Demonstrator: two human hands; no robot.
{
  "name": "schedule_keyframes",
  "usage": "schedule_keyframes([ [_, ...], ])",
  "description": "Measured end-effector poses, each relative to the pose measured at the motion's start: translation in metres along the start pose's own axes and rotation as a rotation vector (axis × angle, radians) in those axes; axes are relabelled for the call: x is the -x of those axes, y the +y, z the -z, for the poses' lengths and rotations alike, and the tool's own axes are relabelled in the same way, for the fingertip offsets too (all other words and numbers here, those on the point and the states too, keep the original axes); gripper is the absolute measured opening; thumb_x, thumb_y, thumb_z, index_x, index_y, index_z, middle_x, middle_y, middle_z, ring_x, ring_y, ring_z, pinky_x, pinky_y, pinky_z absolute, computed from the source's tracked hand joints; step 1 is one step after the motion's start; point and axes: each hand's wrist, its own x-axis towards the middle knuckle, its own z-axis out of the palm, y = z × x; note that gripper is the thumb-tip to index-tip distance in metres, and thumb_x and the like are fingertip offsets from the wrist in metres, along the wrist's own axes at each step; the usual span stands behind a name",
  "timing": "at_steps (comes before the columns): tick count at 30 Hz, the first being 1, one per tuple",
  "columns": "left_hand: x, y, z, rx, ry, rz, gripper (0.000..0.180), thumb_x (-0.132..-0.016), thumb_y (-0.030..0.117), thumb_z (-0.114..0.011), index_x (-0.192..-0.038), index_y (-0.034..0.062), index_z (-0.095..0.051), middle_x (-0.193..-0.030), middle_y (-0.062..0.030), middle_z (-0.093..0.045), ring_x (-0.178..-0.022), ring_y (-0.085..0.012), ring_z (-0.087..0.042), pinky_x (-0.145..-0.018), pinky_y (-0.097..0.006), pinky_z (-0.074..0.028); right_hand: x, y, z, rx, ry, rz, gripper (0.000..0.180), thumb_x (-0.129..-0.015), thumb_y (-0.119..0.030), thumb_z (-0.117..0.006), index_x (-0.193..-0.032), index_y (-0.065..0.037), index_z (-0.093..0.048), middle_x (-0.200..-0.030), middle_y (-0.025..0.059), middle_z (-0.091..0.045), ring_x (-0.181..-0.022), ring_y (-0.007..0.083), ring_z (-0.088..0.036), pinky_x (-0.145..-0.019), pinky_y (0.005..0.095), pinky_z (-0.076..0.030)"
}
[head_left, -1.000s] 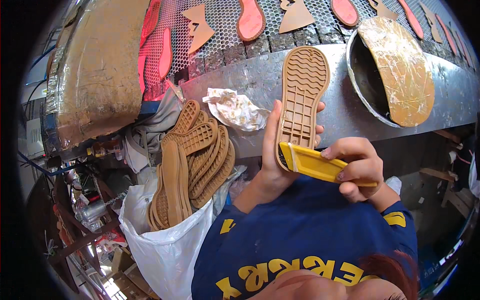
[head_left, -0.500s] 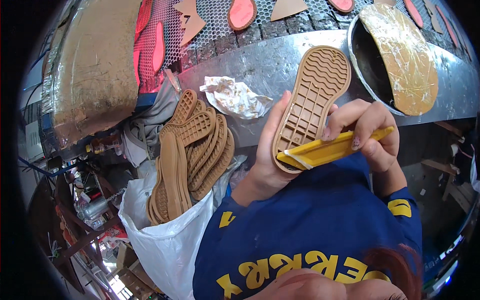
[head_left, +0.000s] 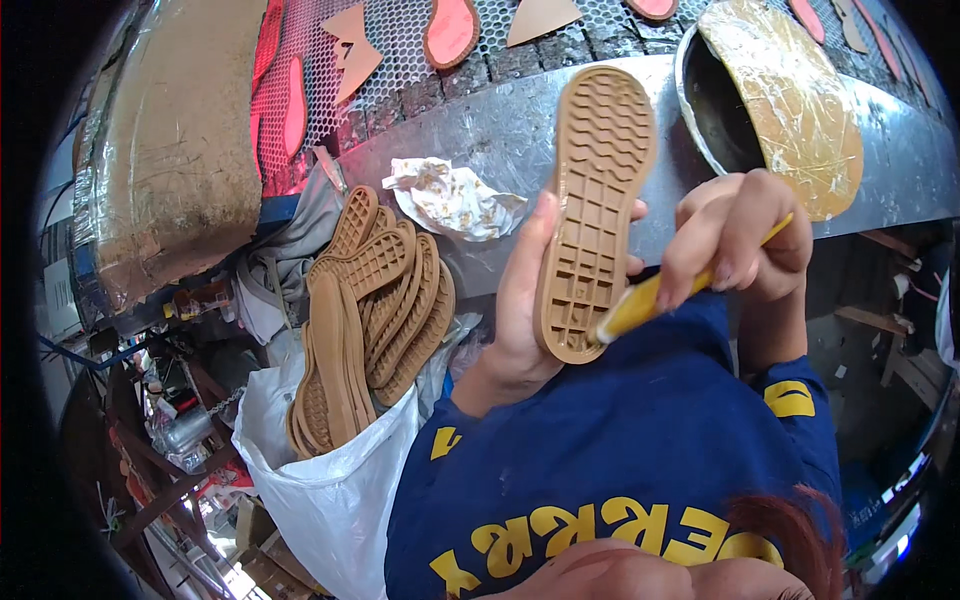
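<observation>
My left hand holds a tan shoe sole, its grid and wavy ribs facing up and its rounded heel end toward me. Thumb on one side, fingertips showing past the other. My right hand is closed round a flat yellow glue brush. The brush's whitish tip meets the rim of the sole near the heel. A wet-looking shine runs along the sole's left edge. To the left, several more tan soles stand bunched in a white plastic bag.
A crumpled, stained white cloth or paper lies on the metal bench. At the right a metal pot is partly covered by a tan board. Pink insoles lie on mesh behind. A taped cardboard box occupies the far left.
The brush has turned narrow side up, and its tip has shifted to the right side of the heel rim. The sole has tilted more upright and moved slightly left in view.
</observation>
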Motion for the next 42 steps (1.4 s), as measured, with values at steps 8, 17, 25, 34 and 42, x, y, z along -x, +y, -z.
schedule_keyframes([
  [8, -0.007, -0.004, 0.024, -0.296, -0.024, -0.474, 0.064, -0.09, 0.014, -0.058, -0.143, 0.0091, -0.021, -0.127, -0.0179, -0.045, -0.112, -0.0353, -0.053, -0.092, -0.046, -0.049, 0.034, -0.039, 0.034, 1.027, 0.495, -0.008, 0.01, -0.093, -0.006, -0.051, -0.1, -0.001, -0.055, -0.103, 0.0169, -0.062, -0.082, 0.0178, -0.06, -0.065, 0.0255, -0.049],
  [17, 0.006, 0.023, 0.018, -1.253, 0.092, -1.011, 0.091, -0.076, 0.011, -0.062, -0.148, 0.0135, -0.006, -0.138, -0.0159, -0.036, -0.13, -0.0364, -0.035, -0.11, -0.055, -0.022, 0.035, -0.006, 0.037, 1.77, 0.46, -0.26, 0.012, -0.081, -0.002, -0.062, -0.092, -0.004, -0.063, -0.083, 0.0106, -0.055, -0.076, 0.0296, -0.056, -0.069, 0.0376, -0.045],
  [25, 0.027, 0.04, 0.016, -1.714, 0.071, -0.815, 0.069, -0.086, 0.047, -0.052, -0.146, 0.0249, -0.026, -0.15, -0.0013, -0.03, -0.14, -0.0183, -0.019, -0.115, -0.045, -0.003, 0.044, -0.007, 0.032, 1.178, 0.743, -0.185, 0.01, -0.093, -0.004, -0.051, -0.096, -0.002, -0.06, -0.099, 0.0126, -0.059, -0.081, 0.0204, -0.059, -0.068, 0.0287, -0.047],
  [34, 0.024, 0.031, 0.013, -1.658, -0.014, -0.746, 0.068, -0.085, 0.04, -0.061, -0.144, 0.027, -0.029, -0.149, -0.0017, -0.03, -0.141, -0.0121, -0.018, -0.115, -0.041, -0.004, 0.044, -0.008, 0.001, 0.844, 0.691, 0.205, 0.03, -0.093, -0.031, -0.056, -0.096, -0.002, -0.055, -0.105, 0.0195, -0.058, -0.094, 0.0239, -0.058, -0.083, 0.0333, -0.045],
  [42, 0.032, 0.029, 0.01, -1.629, -0.096, -0.673, 0.07, -0.084, 0.041, -0.059, -0.144, 0.0214, -0.03, -0.152, -0.0035, -0.023, -0.142, -0.0153, -0.016, -0.114, -0.043, -0.004, 0.015, 0.0, -0.012, 0.937, 0.505, 0.212, 0.038, -0.085, -0.036, -0.065, -0.097, -0.001, -0.061, -0.1, 0.0189, -0.059, -0.086, 0.0248, -0.061, -0.071, 0.0307, -0.05],
])
